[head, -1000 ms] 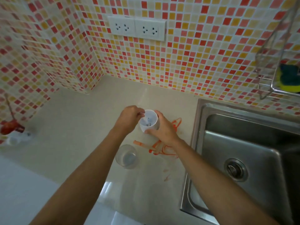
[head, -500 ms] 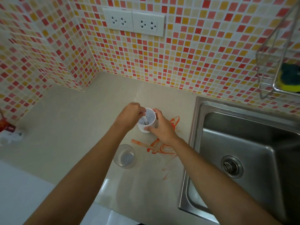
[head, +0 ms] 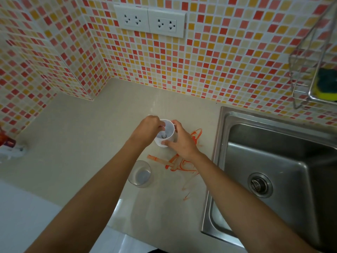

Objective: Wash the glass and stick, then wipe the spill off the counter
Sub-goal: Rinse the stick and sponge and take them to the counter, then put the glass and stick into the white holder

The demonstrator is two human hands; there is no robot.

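— Where is the cup right now?

— The white cup (head: pixel 164 133) sits on the counter (head: pixel 76 143) in its back half, not far from the sink's (head: pixel 273 170) left rim. The right hand (head: pixel 180 141) wraps it from the sink side: the thumb lies against the near wall low down and the fingers curl over the far rim.

— And the stick?

— A thin stick (head: pixel 163 132) stands inside the cup, its lower end at the bottom. The left hand (head: pixel 145 131) comes over the cup's left rim, fingertips bunched together and pinching the stick's top.

— Is there a glass as well?

— Yes, a clear glass (head: pixel 140 173) stands upright nearer the counter's front edge, just beside the left forearm; neither hand touches it.

— The spill?

— An orange spill (head: pixel 175 163) streaks the counter between the cup and the sink rim. Part runs under the right wrist, part shows behind the right hand, and a few thin marks trail toward the front edge.

— Anything else around?

— A wire rack (head: pixel 308 70) hangs on the tiled wall above the sink with a yellow and green sponge (head: pixel 325 84) in it. Two white sockets (head: pixel 149 21) are set in the wall above the counter's back edge
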